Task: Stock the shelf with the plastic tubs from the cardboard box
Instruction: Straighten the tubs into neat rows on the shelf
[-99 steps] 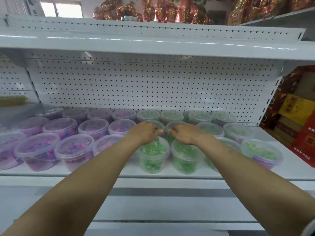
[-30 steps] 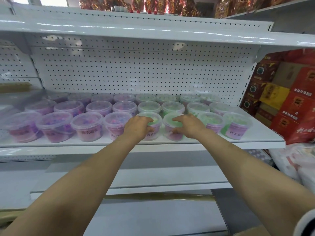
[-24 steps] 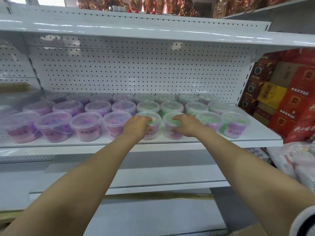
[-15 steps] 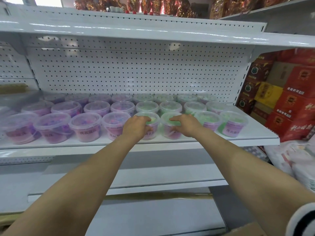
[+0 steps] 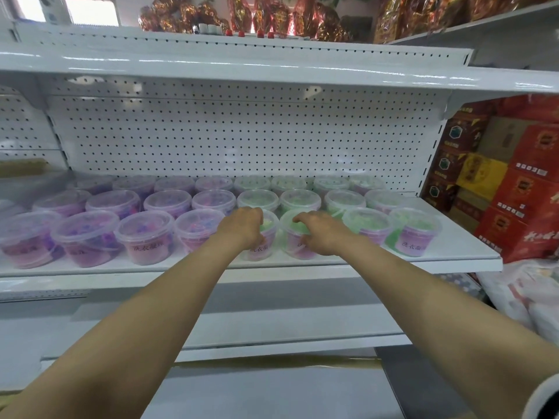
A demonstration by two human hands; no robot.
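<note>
Tubs fill the white shelf (image 5: pixel 453 255) in three rows, from its back wall to its front edge. Those toward the left end hold purple contents, those toward the right end green. All have clear lids, and several front ones show a pink label with dark characters.

The left hand (image 5: pixel 242 228) rests over a green-lidded tub (image 5: pixel 267 237) in the front row, near the middle of the front edge. Its fingers curl down over the lid and rim, so its grip is closed on that tub. The right hand (image 5: pixel 320 234) lies on the neighbouring tub (image 5: pixel 292 237) just to the right, fingers bent over the lid with the thumb against the side, gripping it as well. The two tubs stand upright, side by side, touching or nearly so. Both forearms reach up from the bottom corners of the view.

A second shelf (image 5: pixel 272 71) runs above, with a pegboard back panel (image 5: pixel 242 131) between the two. Shiny gold and red wrapped goods (image 5: pixel 272 16) sit along the top. Red and yellow cartons (image 5: pixel 514 176) are stacked past the right end of the shelf, and a pale plastic bag (image 5: pixel 526 294) lies below them.
</note>
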